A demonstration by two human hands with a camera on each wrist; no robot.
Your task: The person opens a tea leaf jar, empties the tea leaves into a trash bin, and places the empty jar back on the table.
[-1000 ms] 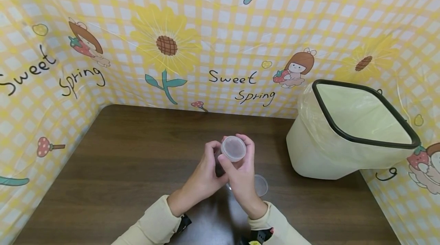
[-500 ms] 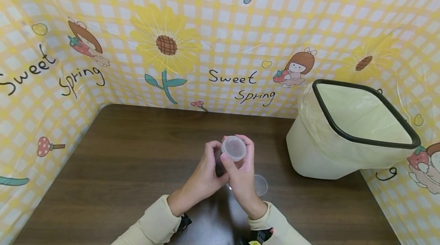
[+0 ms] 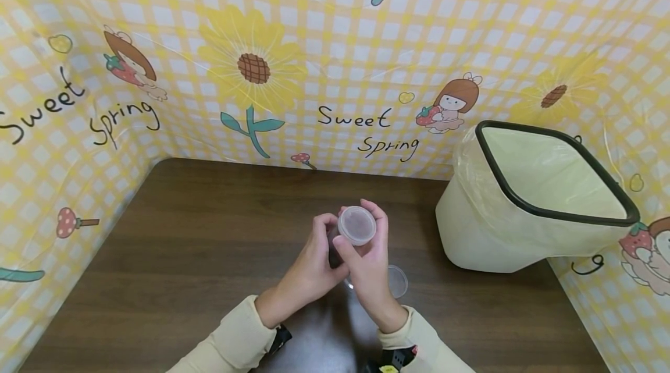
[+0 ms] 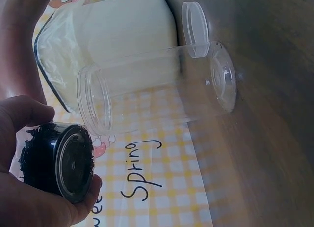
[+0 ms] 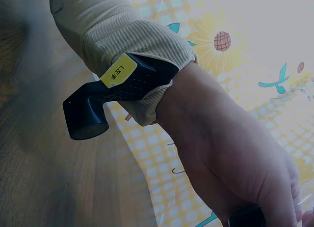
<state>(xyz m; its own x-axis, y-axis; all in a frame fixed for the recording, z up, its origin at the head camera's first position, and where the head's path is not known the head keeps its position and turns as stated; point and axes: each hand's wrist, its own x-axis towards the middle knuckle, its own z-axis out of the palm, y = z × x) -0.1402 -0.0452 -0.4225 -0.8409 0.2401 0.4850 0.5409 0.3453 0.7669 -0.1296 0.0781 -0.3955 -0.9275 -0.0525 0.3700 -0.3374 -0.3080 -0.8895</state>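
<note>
In the head view both hands hold one small round tub. Its translucent lid (image 3: 357,225) faces up. My left hand (image 3: 300,277) grips the tub's side, and dark black contents show through the clear wall of the tub (image 4: 41,156) in the left wrist view. My right hand (image 3: 369,271) holds the lid by its rim, thumb on the near edge and fingers round the far side. Under the hands a tall clear jar (image 4: 147,89) stands upright with its mouth uncovered. A clear round lid (image 4: 195,23) lies on the table beside it. The right wrist view mostly shows the left hand (image 5: 235,143).
A cream bin (image 3: 487,227) with a black rim and a plastic liner stands at the right of the brown wooden table (image 3: 235,216). Yellow checked sheeting (image 3: 335,82) walls the table at the back and on both sides.
The right thumb and fingers have shifted slightly on the lid's rim. Left hand, tub, jar and bin stay in place.
</note>
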